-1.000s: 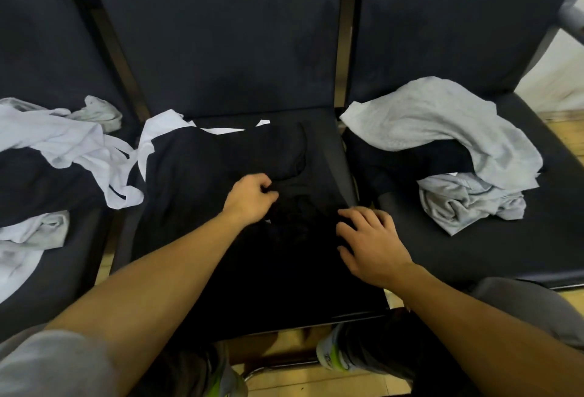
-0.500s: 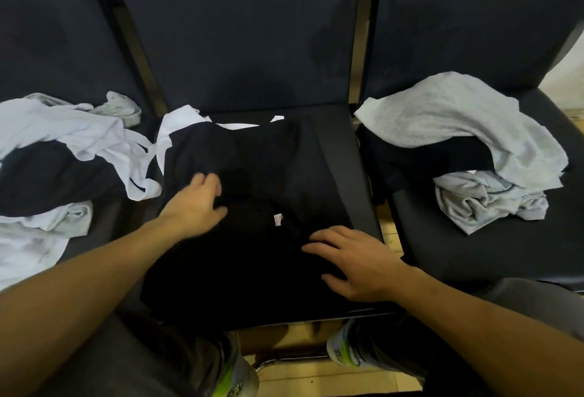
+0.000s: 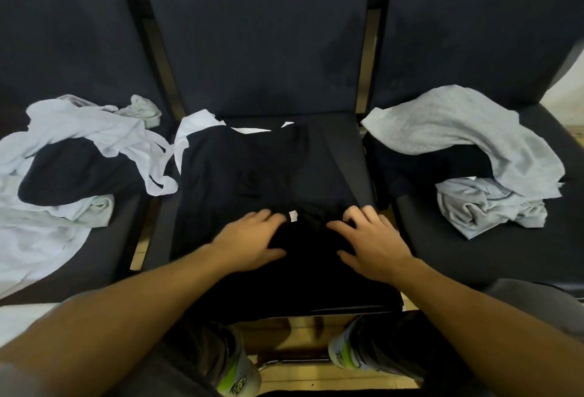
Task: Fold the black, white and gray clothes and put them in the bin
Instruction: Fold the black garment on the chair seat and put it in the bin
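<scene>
We judge the black garment [image 3: 252,175] light, limp and prone to bunching; best taken by pinching its folded edge at both ends, near the white label [image 3: 293,216]. It lies spread on the middle chair seat [image 3: 354,156], matte black, partly doubled over. Our left hand [image 3: 249,243] rests flat, fingers extended; our right hand [image 3: 369,243] presses with fingers loosely bent, gripping nothing. Unfolded white clothes [image 3: 79,131] and gray clothes [image 3: 474,131] lie on the neighbouring seats. No bin in view.

We count three dark chairs [image 3: 252,33] side by side, two hands [image 3: 249,245], two shoes [image 3: 237,374] (green-soled), and one white tag [image 3: 293,216] on the middle chair's black garment [image 3: 221,175].
</scene>
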Motion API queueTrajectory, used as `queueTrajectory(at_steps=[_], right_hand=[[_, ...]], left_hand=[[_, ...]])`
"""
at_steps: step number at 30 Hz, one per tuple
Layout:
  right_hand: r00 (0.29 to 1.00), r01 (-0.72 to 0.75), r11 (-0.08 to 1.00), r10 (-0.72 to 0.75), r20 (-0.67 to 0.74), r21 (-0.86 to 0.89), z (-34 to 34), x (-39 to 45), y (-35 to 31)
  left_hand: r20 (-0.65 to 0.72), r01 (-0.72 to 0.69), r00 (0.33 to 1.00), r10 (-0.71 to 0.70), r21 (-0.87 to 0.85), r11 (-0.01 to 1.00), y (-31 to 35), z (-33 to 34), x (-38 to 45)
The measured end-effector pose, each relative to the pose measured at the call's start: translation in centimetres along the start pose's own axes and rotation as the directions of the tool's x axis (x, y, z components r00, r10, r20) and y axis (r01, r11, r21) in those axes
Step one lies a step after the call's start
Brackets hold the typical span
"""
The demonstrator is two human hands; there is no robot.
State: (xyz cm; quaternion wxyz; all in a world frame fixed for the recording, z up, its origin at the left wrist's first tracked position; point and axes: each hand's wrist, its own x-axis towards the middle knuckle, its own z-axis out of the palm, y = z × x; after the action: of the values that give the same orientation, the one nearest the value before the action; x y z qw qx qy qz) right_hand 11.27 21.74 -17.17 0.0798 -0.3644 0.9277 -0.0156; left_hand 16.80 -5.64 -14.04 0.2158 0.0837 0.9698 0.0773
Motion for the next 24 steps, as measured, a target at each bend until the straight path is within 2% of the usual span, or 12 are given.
queueTrajectory(at_steps=[1,3,6,10,13,16,18,22,24], right_hand=[[1.000,-0.023,1.000,0.023,-0.011,0.021,0.1,0.4,-0.5],[0.995,-0.097,0.987,0.099,-0.008,0.127,0.5,1.1,-1.2],[0.982,-0.172,0.936,0.188,-0.023,0.307,1.4,1.3,-0.9],[0.974,-0.158,0.887,0.213,-0.082,0.435,2.1,0.7,0.5],[0.993,-0.050,0.933,0.084,-0.080,0.357,2.0,-0.4,1.5],[0.996,0.084,0.970,-0.076,-0.041,0.226,1.8,-1.8,2.2],[0.990,0.141,0.976,-0.140,-0.017,0.167,1.6,-2.6,2.3],[0.977,0.203,0.976,-0.208,0.050,0.080,0.8,-3.3,2.5],[0.970,0.203,0.974,-0.215,0.116,0.106,0.2,-3.7,2.4]], left_hand=[[0.008,0.058,0.998,-0.058,-0.109,0.992,1.5,0.2,0.9],[0.030,0.126,0.992,-0.122,-0.207,0.970,4.1,1.0,2.5],[-0.084,0.128,0.985,-0.153,-0.249,0.960,4.8,1.9,3.6],[-0.155,0.092,0.974,-0.165,-0.396,0.914,2.3,1.1,2.5],[-0.117,0.177,0.967,-0.225,-0.326,0.929,-0.9,0.3,0.3],[0.119,0.292,0.955,-0.270,-0.257,0.921,-4.7,0.0,-2.3],[0.244,0.311,0.934,-0.262,-0.191,0.931,-6.1,0.0,-3.8],[0.249,0.206,0.947,-0.204,0.018,0.978,-5.7,0.0,-5.5],[0.318,0.120,0.935,-0.154,0.123,0.985,-4.8,0.1,-6.4]])
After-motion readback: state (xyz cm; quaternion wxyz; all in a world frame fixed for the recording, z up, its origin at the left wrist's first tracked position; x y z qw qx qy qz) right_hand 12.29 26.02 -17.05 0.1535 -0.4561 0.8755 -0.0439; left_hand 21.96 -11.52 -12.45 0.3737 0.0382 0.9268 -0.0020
